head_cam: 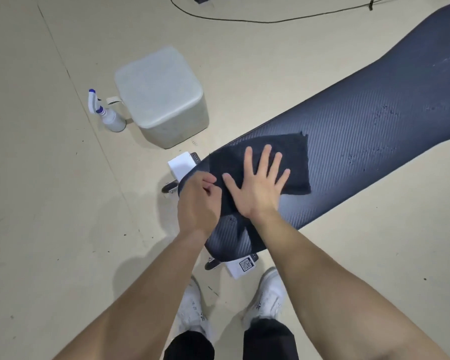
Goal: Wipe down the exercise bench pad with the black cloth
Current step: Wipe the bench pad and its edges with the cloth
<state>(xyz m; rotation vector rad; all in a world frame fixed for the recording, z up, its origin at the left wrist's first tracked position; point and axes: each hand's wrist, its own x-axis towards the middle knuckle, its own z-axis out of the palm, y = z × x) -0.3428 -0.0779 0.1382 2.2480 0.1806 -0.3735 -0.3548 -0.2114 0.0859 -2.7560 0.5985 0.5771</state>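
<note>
The long dark bench pad [361, 131], with a woven texture, runs from the near centre to the far right. Wet droplets speckle its middle stretch. A black cloth [294, 152] lies spread flat over the pad's near end. My right hand [257, 183] presses flat on the cloth with its fingers spread. My left hand [198, 201] pinches the cloth's near-left edge at the pad's side.
A grey cube stool [161, 97] stands on the beige floor to the left, with a spray bottle [107, 113] beside it. The bench's white base [181, 165] and wheels show under the pad. A black cable [244, 19] crosses the floor at the top. My white shoes [265, 294] stand close to the bench.
</note>
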